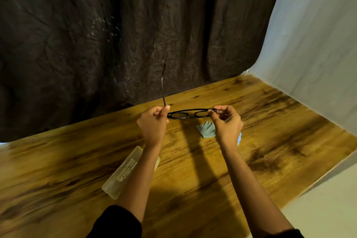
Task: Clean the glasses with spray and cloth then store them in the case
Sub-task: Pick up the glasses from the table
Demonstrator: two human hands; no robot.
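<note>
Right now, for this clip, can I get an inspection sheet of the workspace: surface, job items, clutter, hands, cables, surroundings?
Surface: wooden table with dark grain streaks, lit from one side, arm shadows across it.
Job's things: black-framed glasses held above the table, one temple arm unfolded and pointing up; pale blue-grey cleaning cloth crumpled on the table under the right hand; translucent plastic glasses case lying partly under the left forearm. Spray: not clearly seen.
Clutter: nothing seen.
Hands: left hand pinches the frame's left end at the hinge; right hand pinches the right end.
Cables: nothing seen.
Surroundings: dark patterned curtain behind; white sheet backdrop on the right.
</note>
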